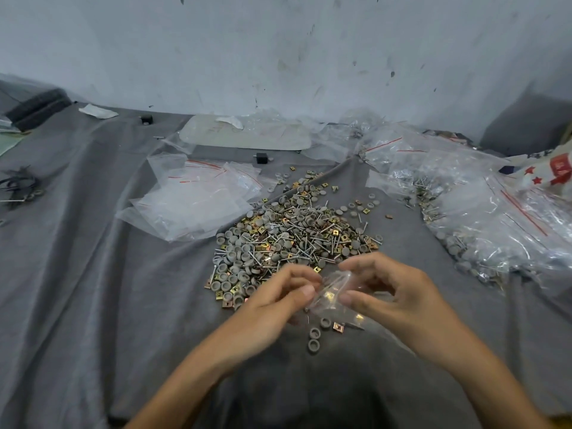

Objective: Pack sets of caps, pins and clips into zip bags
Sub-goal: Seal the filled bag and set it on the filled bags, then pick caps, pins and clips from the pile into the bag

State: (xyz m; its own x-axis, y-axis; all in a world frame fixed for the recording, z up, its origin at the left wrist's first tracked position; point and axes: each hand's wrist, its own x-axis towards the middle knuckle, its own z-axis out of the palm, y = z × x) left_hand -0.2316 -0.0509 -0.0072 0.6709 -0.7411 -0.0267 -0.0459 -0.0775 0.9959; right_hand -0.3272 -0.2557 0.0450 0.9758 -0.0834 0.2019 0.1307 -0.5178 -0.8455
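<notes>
Both hands meet over the grey cloth (93, 243), just in front of the pile of caps, pins and clips (291, 239). The left hand (275, 305) and the right hand (396, 292) each pinch 1 side of a small zip bag (335, 287) between thumb and fingertips, and brass clips show through it. Blur hides whether the mouth is being opened or sealed. Either way, hold the mouth level so nothing spills, and pinch along the whole strip. A few loose caps (313, 345) and 1 clip (338, 327) lie just beneath; check whether they belong to this set.
</notes>
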